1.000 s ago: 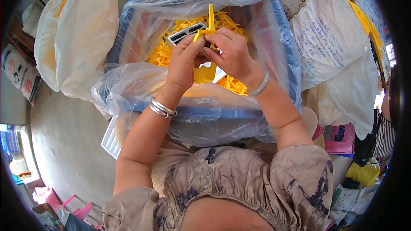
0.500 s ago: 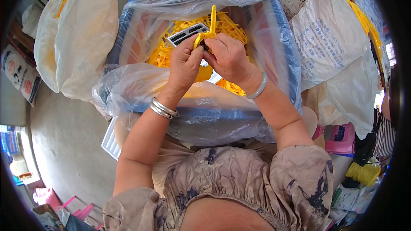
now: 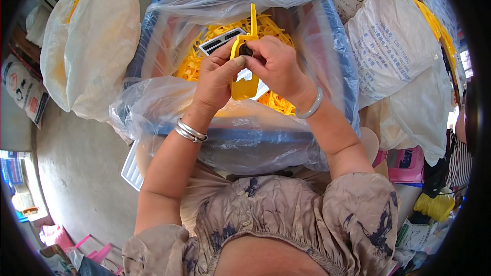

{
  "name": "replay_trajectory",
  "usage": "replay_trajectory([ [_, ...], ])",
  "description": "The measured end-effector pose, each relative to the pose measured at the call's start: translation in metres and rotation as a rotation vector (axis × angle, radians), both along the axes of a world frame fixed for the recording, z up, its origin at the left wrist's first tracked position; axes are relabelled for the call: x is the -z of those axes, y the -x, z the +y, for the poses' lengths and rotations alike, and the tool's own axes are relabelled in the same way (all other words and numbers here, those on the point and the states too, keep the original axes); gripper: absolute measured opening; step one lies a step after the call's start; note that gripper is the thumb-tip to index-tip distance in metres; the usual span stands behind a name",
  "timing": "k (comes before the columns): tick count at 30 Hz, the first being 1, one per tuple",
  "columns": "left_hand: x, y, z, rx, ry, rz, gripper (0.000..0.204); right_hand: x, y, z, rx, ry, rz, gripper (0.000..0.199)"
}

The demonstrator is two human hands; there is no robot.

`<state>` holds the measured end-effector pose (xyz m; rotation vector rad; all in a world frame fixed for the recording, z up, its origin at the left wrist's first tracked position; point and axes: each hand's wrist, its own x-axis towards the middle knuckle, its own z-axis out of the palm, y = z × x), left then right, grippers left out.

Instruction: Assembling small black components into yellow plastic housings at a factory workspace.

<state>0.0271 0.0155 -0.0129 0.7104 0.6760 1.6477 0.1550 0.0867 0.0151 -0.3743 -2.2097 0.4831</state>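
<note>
Over the lined crate, both hands hold a yellow plastic frame with a thin upright stem at its far end and an opening in its middle. My left hand is closed on its left side, thumb pressed near the opening. My right hand pinches its right side. Between the fingertips, in the opening, sits a small dark piece; fingers partly hide it. Just beyond my left hand lies a white tray with rows of small black pieces. It rests on a heap of loose yellow plastic parts.
A blue crate lined with a clear plastic bag stands before me. Large white sacks flank it on the left, and a printed white sack leans at the right. A pink container sits at the lower right.
The yellow frame has tipped so that its wide lower part and opening now show more. My left hand has moved slightly left and down; my right fingers have shifted on the frame.
</note>
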Motion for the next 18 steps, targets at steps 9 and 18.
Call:
replay_trajectory([
  [9,0.0043,-0.0063,0.002,-0.164,-0.029,0.278,0.037,0.0016,0.0011,-0.001,0.068,-0.218,-0.051,0.014],
  [18,0.0089,-0.0067,0.0002,-0.299,-0.006,0.455,0.029,0.0061,0.0033,-0.0041,0.091,-0.309,-0.146,0.015],
])
